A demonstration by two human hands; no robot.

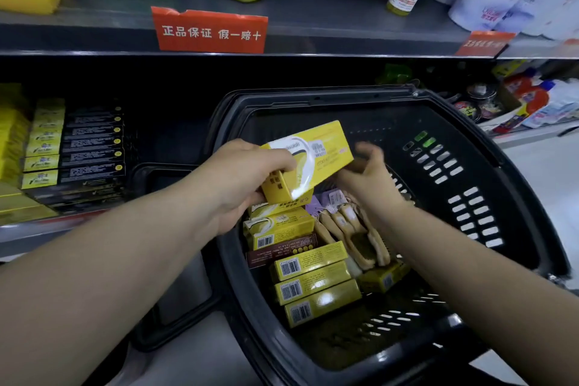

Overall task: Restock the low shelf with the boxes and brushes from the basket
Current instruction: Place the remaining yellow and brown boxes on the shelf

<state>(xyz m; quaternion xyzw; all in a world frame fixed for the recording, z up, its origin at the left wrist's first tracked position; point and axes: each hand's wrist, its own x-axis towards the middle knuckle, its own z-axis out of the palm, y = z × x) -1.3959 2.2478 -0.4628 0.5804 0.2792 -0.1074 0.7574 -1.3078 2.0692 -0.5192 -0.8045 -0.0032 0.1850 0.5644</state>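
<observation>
Above basket point(470, 166): left hand point(241, 178) grips yellow box point(313, 157).

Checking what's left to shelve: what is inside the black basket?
The basket holds a stack of yellow boxes, one dark brown box and tagged wooden brushes. The held box in the left hand and the blurred right hand cover whatever lies beneath them.

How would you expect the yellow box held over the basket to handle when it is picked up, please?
Probably stiff: the yellow box shows straight edges though the left hand grips only one end. Likely light, since that end grip seems to carry it. Its glossy face shows glare, so it may be slightly slippery.
</observation>
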